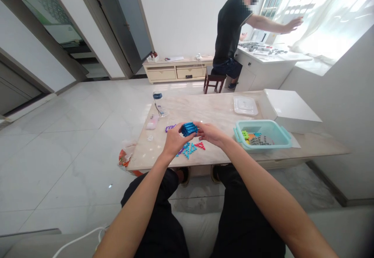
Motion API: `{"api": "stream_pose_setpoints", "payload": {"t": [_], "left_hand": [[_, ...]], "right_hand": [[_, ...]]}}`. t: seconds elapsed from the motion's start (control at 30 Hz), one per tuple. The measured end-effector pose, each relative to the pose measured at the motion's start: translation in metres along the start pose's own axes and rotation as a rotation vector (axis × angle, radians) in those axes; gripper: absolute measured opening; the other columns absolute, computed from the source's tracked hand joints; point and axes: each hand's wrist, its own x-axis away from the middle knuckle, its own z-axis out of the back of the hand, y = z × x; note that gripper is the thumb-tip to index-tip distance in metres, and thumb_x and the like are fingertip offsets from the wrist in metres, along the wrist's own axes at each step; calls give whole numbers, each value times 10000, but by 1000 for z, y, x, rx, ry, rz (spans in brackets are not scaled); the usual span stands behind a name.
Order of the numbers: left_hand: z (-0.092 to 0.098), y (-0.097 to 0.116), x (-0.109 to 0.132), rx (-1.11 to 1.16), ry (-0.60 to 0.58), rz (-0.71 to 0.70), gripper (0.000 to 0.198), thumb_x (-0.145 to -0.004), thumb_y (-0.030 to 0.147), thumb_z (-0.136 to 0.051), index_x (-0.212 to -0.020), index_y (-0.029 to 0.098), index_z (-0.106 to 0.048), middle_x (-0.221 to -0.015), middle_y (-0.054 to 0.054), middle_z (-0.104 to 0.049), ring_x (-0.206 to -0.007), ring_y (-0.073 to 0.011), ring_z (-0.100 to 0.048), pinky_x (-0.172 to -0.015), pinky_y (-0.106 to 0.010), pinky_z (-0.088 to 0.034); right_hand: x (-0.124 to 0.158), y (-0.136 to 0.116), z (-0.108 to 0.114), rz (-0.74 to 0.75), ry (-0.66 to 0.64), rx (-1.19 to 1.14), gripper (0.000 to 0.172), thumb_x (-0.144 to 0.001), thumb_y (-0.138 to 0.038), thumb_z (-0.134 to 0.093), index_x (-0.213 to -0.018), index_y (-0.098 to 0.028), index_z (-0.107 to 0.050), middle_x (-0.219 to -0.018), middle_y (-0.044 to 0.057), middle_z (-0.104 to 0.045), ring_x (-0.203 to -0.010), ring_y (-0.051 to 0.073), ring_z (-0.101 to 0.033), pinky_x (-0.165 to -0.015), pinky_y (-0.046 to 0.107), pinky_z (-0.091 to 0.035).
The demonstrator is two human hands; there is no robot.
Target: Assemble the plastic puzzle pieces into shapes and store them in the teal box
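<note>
Blue ribbed bundle: held up above counter
Left hand: fingers closed round its left side
Right hand: fingers part-curled at its right end, can't tell if gripping
Risk: uneven squeeze could drop it onto light-blue lattice pieces

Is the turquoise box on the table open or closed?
Open: the turquoise box shows no lid, and coloured pieces are visible inside.
</note>
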Motion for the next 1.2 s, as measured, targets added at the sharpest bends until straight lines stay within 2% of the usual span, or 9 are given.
{"api": "stream_pose_setpoints", "payload": {"t": [0.3,0.43,0.63,0.9,1.2], "left_hand": [[-1,5,3,28,-31,10,506,-828,493,-907,-1215,200,-767,-1093,-76,-825,-988,-262,-771,-933,-370,-580],[-3,7,4,21,-47,-15,501,-845,489,-897,-1238,209,-760,-1144,-76,-822,-1004,-254,-773,-936,-357,-575],[-6,8,5,-51,-5,9,482,-816,465,-920,-1200,207,-785,-1060,-68,-833,-925,-249,-768,-880,-356,-573],[-5,7,6,-11,13,-3,481,-822,450,-918,-1214,211,-775,-1077,-60,-834,-946,-243,-776,-897,-356,-585],[-8,10,6,-72,50,-34,458,-827,442,-918,-1201,215,-781,-1040,-55,-830,-912,-231,-765,-888,-345,-587]], "right_hand": [[3,2,-4,17,-3,3,342,-1049,-443,-670,-865,-164,-742,-746,32,-709,-654,131,-643,-581,236,-468],[5,3,-2,19,-6,7,310,-1025,-431,-716,-884,-161,-775,-793,45,-752,-664,133,-643,-609,240,-499],[4,7,-4,7,-12,-51,286,-1008,-444,-736,-927,-175,-792,-790,41,-749,-648,131,-627,-609,241,-510],[3,8,-7,7,-7,-77,286,-1038,-442,-688,-968,-185,-791,-874,51,-784,-711,141,-671,-650,236,-544],[3,7,-8,13,19,-64,281,-1024,-443,-700,-945,-183,-771,-818,35,-761,-682,134,-638,-646,236,-527]]}}
